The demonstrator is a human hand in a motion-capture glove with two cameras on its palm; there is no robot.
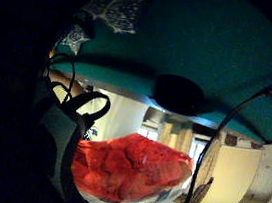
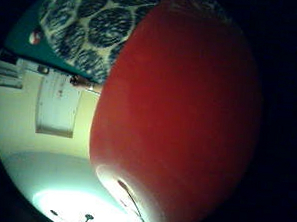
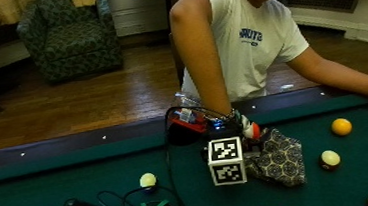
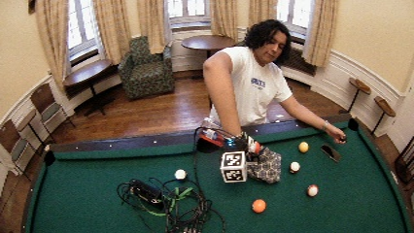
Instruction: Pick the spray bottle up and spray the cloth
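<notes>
Already the gloved right hand (image 3: 229, 124) is raised just above the green felt desk (image 3: 76, 172), and a red, rounded object is seen close against its palm: it fills most of the thumb side palm view (image 2: 183, 113), which suggests the hand is wrapped around it, though the fingers themselves are hidden and their state cannot be told. A white and red nozzle-like tip (image 3: 250, 130) shows beside the wrist in the outside view, so this is judged to be the red plastic spray bottle, lifted off the desk. Directly beside and below it lies the dark patterned cloth with pale lattice markings (image 3: 279, 157), crumpled on the felt. The pick-up is therefore judged done; whether any spraying has been done is not shown.

One bottle and one cloth are counted. Five billiard balls are seen on the desk in the wide outside view: a pale one (image 4: 181, 174), a yellow one (image 4: 303, 146), an orange one (image 4: 259, 206) and two white-and-dark ones (image 4: 295, 166). One bundle of black cables (image 4: 162, 199) is also present.
</notes>
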